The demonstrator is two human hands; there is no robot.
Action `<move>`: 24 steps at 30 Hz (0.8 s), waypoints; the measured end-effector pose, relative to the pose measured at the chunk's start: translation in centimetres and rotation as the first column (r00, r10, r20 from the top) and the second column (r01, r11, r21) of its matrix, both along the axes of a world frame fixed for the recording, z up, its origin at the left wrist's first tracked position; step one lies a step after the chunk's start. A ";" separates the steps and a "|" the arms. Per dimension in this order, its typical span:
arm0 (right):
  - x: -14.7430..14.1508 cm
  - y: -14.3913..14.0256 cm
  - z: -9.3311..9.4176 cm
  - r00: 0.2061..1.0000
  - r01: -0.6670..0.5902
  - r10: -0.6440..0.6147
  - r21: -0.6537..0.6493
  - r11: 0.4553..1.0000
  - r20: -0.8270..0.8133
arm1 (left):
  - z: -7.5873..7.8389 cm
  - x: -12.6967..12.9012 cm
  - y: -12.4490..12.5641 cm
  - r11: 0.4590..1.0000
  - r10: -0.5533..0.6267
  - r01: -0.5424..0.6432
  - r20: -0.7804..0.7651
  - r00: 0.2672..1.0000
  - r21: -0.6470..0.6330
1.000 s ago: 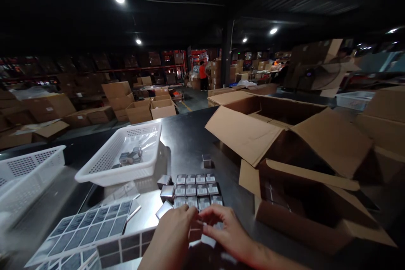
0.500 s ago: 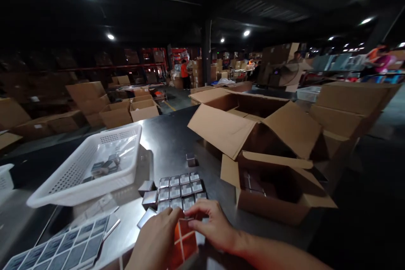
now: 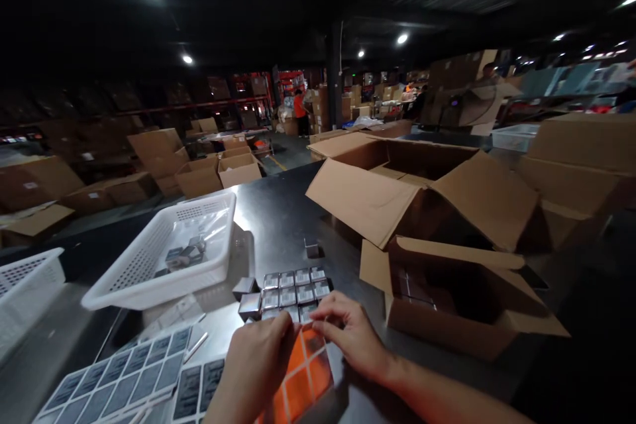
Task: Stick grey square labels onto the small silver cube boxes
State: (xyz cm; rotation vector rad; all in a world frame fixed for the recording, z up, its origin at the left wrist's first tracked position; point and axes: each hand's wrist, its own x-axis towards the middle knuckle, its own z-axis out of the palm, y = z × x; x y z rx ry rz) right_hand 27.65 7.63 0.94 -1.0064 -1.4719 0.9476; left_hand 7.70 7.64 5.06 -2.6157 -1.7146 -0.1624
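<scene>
My left hand point(image 3: 256, 364) and my right hand point(image 3: 350, 338) meet at the near edge of a dark table point(image 3: 283, 212), both pinching the top of an orange label sheet point(image 3: 303, 377) divided into squares. Just beyond my fingers lies a tight block of several small silver boxes point(image 3: 293, 288) with barcode labels on top. A few loose silver boxes point(image 3: 247, 298) lie at its left, and a single small box point(image 3: 312, 249) stands farther back.
A white plastic basket point(image 3: 163, 258) holding a few small boxes sits to the left, another basket point(image 3: 24, 291) at far left. Grey label sheets point(image 3: 119, 371) lie near left. An open carton point(image 3: 462, 298) stands right, a larger open carton point(image 3: 417, 185) behind it. A person in orange point(image 3: 299, 112) stands far back.
The view swung right and then partly back left. The sheet under my fingers now shows orange and has lifted a little; both hands stay together on it.
</scene>
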 end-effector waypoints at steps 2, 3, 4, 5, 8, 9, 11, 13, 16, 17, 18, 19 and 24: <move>0.2 0.1 0.0 1.000 -0.012 0.012 0.010 1.000 0.001 | -0.2 -0.2 0.1 0.999 -0.031 0.031 0.004 0.999 0.034; 0.3 0.1 0.0 1.000 -0.019 0.019 0.012 1.000 -0.001 | -0.1 -0.3 0.2 0.998 -0.043 0.043 0.005 0.999 0.034; 0.4 0.2 0.0 1.000 -0.027 0.027 0.010 1.000 -0.003 | 0.0 -0.3 0.2 0.998 -0.054 0.054 0.006 0.999 0.027; 0.4 0.3 -0.1 0.999 -0.041 0.041 0.005 0.999 -0.002 | 0.2 -0.4 0.2 0.998 -0.060 0.060 0.007 0.998 0.019; 0.4 0.6 -0.3 0.995 -0.094 0.094 -0.017 0.995 0.021 | 1.0 -0.6 0.1 0.999 -0.051 0.051 0.023 0.998 0.006; 0.3 0.6 -0.4 0.994 -0.104 0.105 -0.022 0.994 0.029 | 1.3 -0.6 0.1 0.999 -0.038 0.038 0.023 0.999 -0.008; 0.1 0.8 -0.5 0.994 -0.107 0.108 -0.048 0.993 0.028 | 1.8 -0.6 0.2 0.998 0.010 -0.010 -0.001 1.000 -0.059; -0.1 1.0 -0.7 0.995 -0.094 0.095 -0.099 0.991 0.002 | 1.9 -0.6 0.6 0.993 0.097 -0.101 -0.051 0.994 -0.064; -0.3 1.5 -1.2 0.996 -0.089 0.082 -0.188 0.978 -0.045 | 1.3 -0.7 1.4 0.982 0.178 -0.184 -0.100 0.979 -0.052; -0.3 1.6 -1.3 0.996 -0.088 0.080 -0.204 0.975 -0.048 | 1.1 -0.7 1.6 0.980 0.187 -0.194 -0.111 0.976 -0.053; -0.2 1.7 -1.4 0.996 -0.089 0.083 -0.210 0.974 -0.039 | 0.8 -0.8 1.8 0.978 0.191 -0.199 -0.120 0.974 -0.055; -0.2 1.8 -1.5 0.996 -0.086 0.083 -0.207 0.975 -0.024 | 0.6 -0.8 1.9 0.978 0.193 -0.201 -0.126 0.973 -0.057; 0.2 1.6 -0.9 0.996 -0.010 0.017 -0.073 0.997 0.089 | 0.3 -0.3 2.1 0.974 0.198 -0.209 -0.129 0.972 -0.084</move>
